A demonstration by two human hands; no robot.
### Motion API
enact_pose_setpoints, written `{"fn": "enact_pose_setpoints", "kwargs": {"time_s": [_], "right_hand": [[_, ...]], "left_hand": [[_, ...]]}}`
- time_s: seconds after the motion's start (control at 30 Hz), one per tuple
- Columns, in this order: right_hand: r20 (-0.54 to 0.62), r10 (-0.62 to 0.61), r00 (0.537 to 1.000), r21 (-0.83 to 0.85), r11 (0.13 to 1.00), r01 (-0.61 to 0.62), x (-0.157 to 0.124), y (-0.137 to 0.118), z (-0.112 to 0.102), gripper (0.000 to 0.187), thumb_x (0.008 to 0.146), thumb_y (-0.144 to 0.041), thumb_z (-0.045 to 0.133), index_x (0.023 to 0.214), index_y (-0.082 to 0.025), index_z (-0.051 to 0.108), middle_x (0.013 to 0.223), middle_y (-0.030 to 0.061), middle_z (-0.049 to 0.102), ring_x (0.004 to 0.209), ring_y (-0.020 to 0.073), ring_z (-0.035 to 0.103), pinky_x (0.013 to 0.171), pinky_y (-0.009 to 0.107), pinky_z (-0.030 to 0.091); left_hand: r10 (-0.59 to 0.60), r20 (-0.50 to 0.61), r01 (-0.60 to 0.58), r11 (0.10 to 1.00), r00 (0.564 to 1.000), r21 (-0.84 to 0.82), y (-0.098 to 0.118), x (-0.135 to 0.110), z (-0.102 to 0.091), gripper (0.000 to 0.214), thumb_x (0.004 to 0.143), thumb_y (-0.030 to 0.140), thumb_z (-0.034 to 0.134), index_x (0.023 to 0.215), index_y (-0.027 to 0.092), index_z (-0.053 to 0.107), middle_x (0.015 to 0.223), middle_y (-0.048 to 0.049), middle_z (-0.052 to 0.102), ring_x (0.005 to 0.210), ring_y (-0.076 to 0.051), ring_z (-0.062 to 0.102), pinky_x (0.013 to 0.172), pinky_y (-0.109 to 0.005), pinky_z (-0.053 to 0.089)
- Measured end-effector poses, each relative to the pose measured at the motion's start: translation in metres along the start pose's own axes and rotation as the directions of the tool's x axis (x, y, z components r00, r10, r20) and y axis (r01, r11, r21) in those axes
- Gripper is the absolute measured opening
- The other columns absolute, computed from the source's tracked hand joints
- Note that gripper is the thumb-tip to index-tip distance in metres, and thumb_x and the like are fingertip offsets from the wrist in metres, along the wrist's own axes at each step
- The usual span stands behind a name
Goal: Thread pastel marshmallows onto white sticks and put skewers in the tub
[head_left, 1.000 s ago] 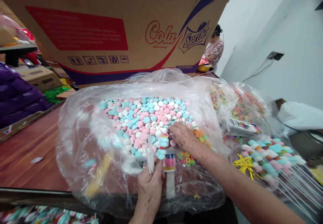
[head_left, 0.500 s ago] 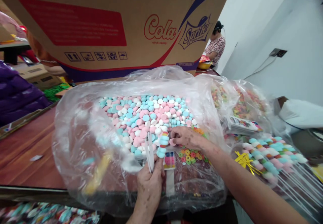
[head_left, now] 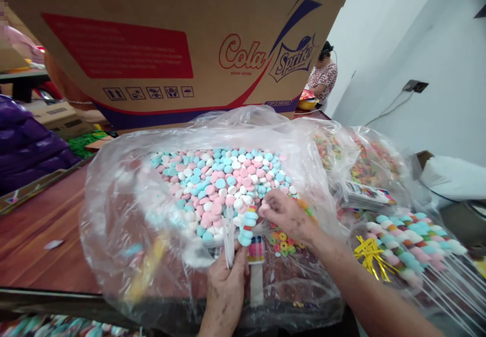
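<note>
A big clear plastic bag (head_left: 125, 215) lies open on the wooden table (head_left: 41, 225), full of pink, blue and white round candies (head_left: 216, 182). My left hand (head_left: 226, 284) is closed on a bundle of white sticks (head_left: 228, 233) and one stick threaded with several candies (head_left: 247, 223). My right hand (head_left: 283, 213) is just right of that stick's top, its fingertips pinched on a pink candy (head_left: 263, 207). Small coloured ring candies (head_left: 281, 241) lie under my right wrist.
A large Cola Sprite cardboard box (head_left: 182, 43) stands behind the bag. At right lie finished candy skewers (head_left: 410, 241), a bag of ring candies (head_left: 360, 160) and yellow twist ties (head_left: 368, 253). Another person (head_left: 322, 76) sits at the far end. Purple bags (head_left: 26, 144) are at left.
My right hand lifted out of the candy pile with a pink candy and moved toward the top of the threaded stick. My left hand stayed put.
</note>
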State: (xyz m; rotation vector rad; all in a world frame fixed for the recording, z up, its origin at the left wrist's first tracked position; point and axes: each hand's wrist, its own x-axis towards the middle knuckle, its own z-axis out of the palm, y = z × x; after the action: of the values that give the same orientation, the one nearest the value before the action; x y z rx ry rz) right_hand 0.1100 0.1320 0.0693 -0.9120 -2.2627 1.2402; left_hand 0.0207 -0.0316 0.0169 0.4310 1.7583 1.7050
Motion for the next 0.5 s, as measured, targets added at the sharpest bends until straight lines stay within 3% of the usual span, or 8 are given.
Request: {"fn": "enact_pose_setpoints", "kwargs": {"time_s": [0.07, 0.17, 0.33, 0.5], "right_hand": [[-0.054, 0.04, 0.998, 0.268, 0.963, -0.024, 0.003, 0.003, -0.008, 0.023, 0.082, -0.036, 0.062, 0.1, -0.022, 0.06, 0.084, 0.0, 0.069, 0.073, 0.016, 0.064, 0.066, 0.028, 0.051], [-0.052, 0.063, 0.997, 0.439, 0.898, -0.034, 0.004, 0.005, -0.014, 0.03, 0.078, -0.04, 0.069, 0.101, -0.021, 0.064, 0.086, 0.001, 0.072, 0.08, 0.018, 0.068, 0.074, 0.031, 0.054], [-0.046, 0.059, 0.997, 0.531, 0.847, -0.026, 0.002, 0.005, -0.006, 0.033, 0.073, -0.039, 0.074, 0.099, -0.021, 0.065, 0.09, 0.0021, 0.074, 0.09, 0.0199, 0.07, 0.083, 0.034, 0.056], [-0.068, -0.043, 0.997, 0.482, 0.873, 0.071, 0.001, 0.006, -0.003, 0.028, 0.077, -0.039, 0.072, 0.099, -0.022, 0.066, 0.093, 0.002, 0.073, 0.089, 0.0187, 0.069, 0.082, 0.033, 0.057]], "left_hand": [[0.036, 0.026, -0.038, 0.998, 0.999, 0.051, 0.003, -0.002, 0.0, 0.037, 0.076, 0.051, 0.068, 0.075, 0.014, 0.071, 0.046, 0.0053, 0.047, 0.041, -0.011, 0.035, 0.041, -0.023, 0.025], [0.083, 0.061, -0.092, 0.982, 0.995, 0.167, 0.004, -0.002, -0.001, 0.032, 0.08, 0.045, 0.063, 0.073, 0.015, 0.072, 0.046, 0.0047, 0.047, 0.043, -0.012, 0.037, 0.042, -0.024, 0.026], [0.084, 0.165, -0.122, 0.964, 0.983, 0.238, 0.0, 0.003, -0.006, 0.033, 0.084, 0.046, 0.059, 0.078, 0.016, 0.072, 0.048, 0.0049, 0.046, 0.045, -0.013, 0.038, 0.044, -0.024, 0.028], [0.089, 0.177, -0.135, 0.953, 0.98, 0.271, -0.004, 0.005, -0.007, 0.039, 0.085, 0.048, 0.058, 0.059, 0.019, 0.059, 0.05, 0.0036, 0.046, 0.047, -0.014, 0.04, 0.045, -0.024, 0.028]]}}
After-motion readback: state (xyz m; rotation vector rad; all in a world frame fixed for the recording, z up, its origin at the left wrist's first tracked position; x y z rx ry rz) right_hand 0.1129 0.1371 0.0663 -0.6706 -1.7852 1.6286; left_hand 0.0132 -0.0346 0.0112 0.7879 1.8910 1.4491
